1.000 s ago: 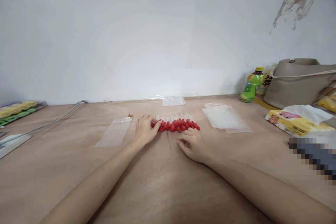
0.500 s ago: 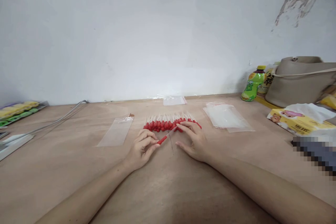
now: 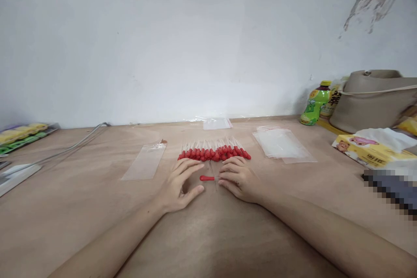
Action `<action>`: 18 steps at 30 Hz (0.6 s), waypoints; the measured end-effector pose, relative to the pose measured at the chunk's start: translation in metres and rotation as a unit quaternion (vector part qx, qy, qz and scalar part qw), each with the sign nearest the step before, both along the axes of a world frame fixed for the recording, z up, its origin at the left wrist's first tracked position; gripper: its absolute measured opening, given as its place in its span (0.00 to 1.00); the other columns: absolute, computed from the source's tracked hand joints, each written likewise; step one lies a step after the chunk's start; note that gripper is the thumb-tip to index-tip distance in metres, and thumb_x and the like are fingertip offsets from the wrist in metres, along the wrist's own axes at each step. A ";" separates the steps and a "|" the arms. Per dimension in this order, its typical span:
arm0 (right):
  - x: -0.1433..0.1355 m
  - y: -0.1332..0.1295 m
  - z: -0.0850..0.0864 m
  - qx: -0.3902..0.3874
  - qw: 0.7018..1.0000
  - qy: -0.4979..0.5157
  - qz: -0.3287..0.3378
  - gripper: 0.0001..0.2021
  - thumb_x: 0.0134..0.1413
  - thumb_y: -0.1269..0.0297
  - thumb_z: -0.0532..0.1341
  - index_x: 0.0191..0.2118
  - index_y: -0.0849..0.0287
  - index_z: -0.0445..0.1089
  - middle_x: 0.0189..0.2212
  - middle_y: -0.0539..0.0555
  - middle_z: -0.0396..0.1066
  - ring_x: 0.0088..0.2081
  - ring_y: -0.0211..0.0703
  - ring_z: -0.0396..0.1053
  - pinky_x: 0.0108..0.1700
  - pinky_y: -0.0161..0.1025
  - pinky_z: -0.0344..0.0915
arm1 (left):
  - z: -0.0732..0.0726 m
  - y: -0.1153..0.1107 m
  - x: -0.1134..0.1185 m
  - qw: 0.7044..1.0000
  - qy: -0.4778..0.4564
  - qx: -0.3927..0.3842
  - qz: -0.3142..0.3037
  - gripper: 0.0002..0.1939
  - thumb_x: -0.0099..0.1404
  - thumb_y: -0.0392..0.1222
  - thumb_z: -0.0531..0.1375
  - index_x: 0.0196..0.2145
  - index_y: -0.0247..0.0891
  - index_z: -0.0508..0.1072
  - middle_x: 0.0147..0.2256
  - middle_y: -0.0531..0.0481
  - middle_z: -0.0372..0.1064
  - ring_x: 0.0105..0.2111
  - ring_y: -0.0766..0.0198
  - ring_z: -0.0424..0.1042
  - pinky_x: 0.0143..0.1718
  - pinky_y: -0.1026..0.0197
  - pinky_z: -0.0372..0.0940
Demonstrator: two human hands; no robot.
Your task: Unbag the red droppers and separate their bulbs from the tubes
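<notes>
A glass dropper with a red rubber bulb point(image 3: 206, 178) lies level between my hands, its bulb pointing left. My right hand point(image 3: 239, 180) pinches its clear tube between thumb and fingers. Just left of the bulb, my left hand point(image 3: 182, 184) is open, thumb and fingers apart and holding nothing. Beyond both hands, a row of similar red-bulbed droppers point(image 3: 213, 154) lies side by side, bulbs toward me and clear tubes toward the wall. One or more thin clear stems point(image 3: 210, 167) lie on the table near the dropper, partly hidden.
Clear plastic bags lie left point(image 3: 145, 163), right point(image 3: 282, 145) and behind point(image 3: 216, 124) the row. At right stand a green drink bottle point(image 3: 314, 104), a grey-beige bag point(image 3: 368, 104) and a yellow tissue pack point(image 3: 365, 152). A grey cable point(image 3: 78, 142) crosses the left side.
My left hand has let go of the red bulb and opened. The dropper has turned from slanted to level, now in my right hand, which has closed on the tube.
</notes>
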State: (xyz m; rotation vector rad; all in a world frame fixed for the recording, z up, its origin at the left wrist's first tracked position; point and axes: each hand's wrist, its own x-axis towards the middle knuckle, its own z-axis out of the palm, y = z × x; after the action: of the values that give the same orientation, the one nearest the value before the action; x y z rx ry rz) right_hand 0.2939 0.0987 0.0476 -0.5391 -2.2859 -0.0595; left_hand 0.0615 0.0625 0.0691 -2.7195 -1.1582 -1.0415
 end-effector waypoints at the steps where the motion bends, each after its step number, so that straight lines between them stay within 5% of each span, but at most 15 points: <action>1: 0.000 0.000 0.000 0.001 1.000 0.001 -0.003 0.07 0.55 0.64 0.56 0.33 0.58 0.71 0.31 0.53 0.71 0.41 0.43 0.63 0.45 0.45 0.57 | 0.000 0.000 0.002 1.000 0.019 0.007 0.011 0.24 0.57 0.45 0.58 0.52 0.40 0.62 0.49 0.43 0.62 0.50 0.55 0.59 0.51 0.48 0.55; 3: -0.001 -0.001 0.000 0.003 1.000 0.001 -0.001 0.07 0.54 0.64 0.57 0.33 0.58 0.71 0.30 0.53 0.71 0.40 0.43 0.63 0.44 0.45 0.58 | -0.003 0.001 0.007 0.998 0.048 0.034 0.014 0.25 0.57 0.47 0.59 0.52 0.40 0.62 0.49 0.43 0.63 0.50 0.54 0.59 0.50 0.48 0.55; 9: -0.003 0.001 -0.008 0.003 0.999 0.015 0.028 0.07 0.53 0.65 0.57 0.37 0.58 0.71 0.33 0.54 0.71 0.41 0.43 0.64 0.45 0.44 0.61 | -0.014 0.009 0.024 0.991 0.045 0.121 -0.020 0.08 0.60 0.40 0.57 0.38 0.41 0.72 0.38 0.51 0.73 0.44 0.60 0.66 0.45 0.54 0.59; 18: -0.011 0.001 -0.012 -0.033 0.996 0.031 0.081 0.08 0.57 0.68 0.54 0.41 0.61 0.67 0.39 0.56 0.72 0.42 0.40 0.68 0.47 0.40 0.64 | -0.017 0.010 0.025 0.985 0.049 0.166 -0.013 0.13 0.61 0.38 0.56 0.45 0.38 0.68 0.41 0.49 0.72 0.47 0.60 0.66 0.51 0.52 0.58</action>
State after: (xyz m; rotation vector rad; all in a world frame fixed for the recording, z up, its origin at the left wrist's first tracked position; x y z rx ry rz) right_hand 0.2833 0.0999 0.0356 -0.3835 -2.2695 0.1118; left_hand 0.0867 0.0722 0.0522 -2.4986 -0.8491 -0.9869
